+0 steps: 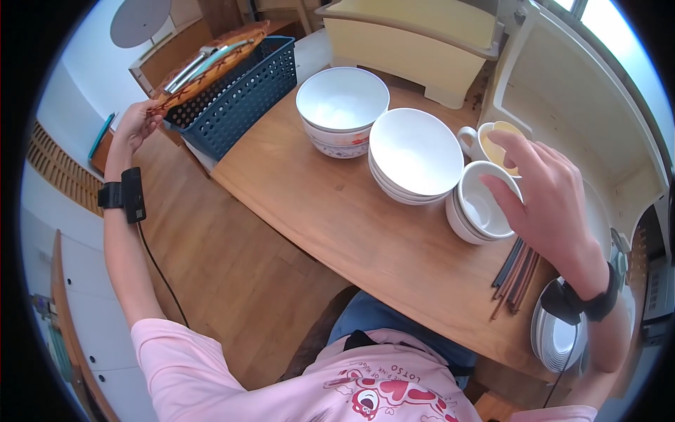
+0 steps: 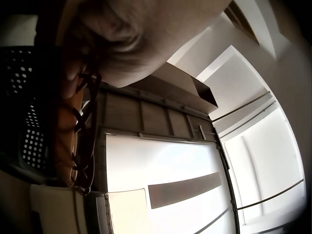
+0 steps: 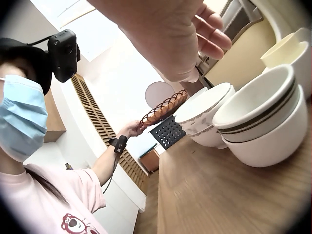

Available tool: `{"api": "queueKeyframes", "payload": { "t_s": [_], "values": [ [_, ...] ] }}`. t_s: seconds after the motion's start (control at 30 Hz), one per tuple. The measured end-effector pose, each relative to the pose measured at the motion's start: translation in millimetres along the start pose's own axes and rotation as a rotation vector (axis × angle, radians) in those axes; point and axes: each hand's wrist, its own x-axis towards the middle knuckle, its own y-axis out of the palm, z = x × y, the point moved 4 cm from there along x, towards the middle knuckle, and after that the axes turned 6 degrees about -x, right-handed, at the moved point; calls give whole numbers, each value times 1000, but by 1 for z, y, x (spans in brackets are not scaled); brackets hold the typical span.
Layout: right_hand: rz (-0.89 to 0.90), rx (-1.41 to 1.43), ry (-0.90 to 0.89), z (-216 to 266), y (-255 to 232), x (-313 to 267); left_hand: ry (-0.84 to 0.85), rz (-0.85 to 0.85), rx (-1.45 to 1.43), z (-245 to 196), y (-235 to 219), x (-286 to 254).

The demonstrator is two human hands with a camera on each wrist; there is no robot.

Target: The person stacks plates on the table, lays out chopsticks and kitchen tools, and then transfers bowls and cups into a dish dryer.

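Observation:
My left hand (image 1: 137, 125) grips the near end of a brown woven basket (image 1: 219, 67), tilted over a dark blue perforated plastic crate (image 1: 242, 105). Silver and teal utensils (image 1: 211, 60) lie in the basket. On the right, my right hand (image 1: 552, 190) hovers with fingers spread and loosely bent, holding nothing. Below it are two stacked small white bowls (image 1: 481, 204), banded with dark lines in the right wrist view, and a white mug (image 1: 467, 141) with a yellow cup (image 3: 282, 51) in it. The left wrist view shows the left fingers at the basket's laced rim (image 2: 78, 146).
Stacks of larger white bowls (image 1: 415, 155) and flowered bowls (image 1: 342, 98) stand on the wooden table (image 1: 316, 204). Chopsticks (image 1: 517, 278) and stacked plates (image 1: 559, 334) lie at the right. A cream bin (image 1: 408, 53) stands behind; an open cream cabinet (image 1: 583, 91) is at the right.

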Motion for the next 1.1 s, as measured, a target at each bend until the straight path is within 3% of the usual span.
{"api": "queueKeyframes", "payload": {
  "t_s": [0.2,0.4,0.6,0.77,0.97,1.03,1.1],
  "values": [
    [-25,3,1,-4,-6,-1,86,-21,-87,-30,11,17],
    [-47,-31,2,-1,-20,-1,151,-57,-151,-68,67,66],
    [8,-81,35,2,-42,-14,80,-64,-55,-92,142,104],
    [10,-70,62,-3,-49,-25,58,-28,-141,-97,188,134],
    [9,-80,108,-13,-51,-32,63,-63,-91,-101,211,162],
    [9,-78,108,-15,-50,-33,52,9,257,-107,217,165],
    [9,-76,107,-17,-49,-34,71,-27,168,-100,230,183]
  ]
}}
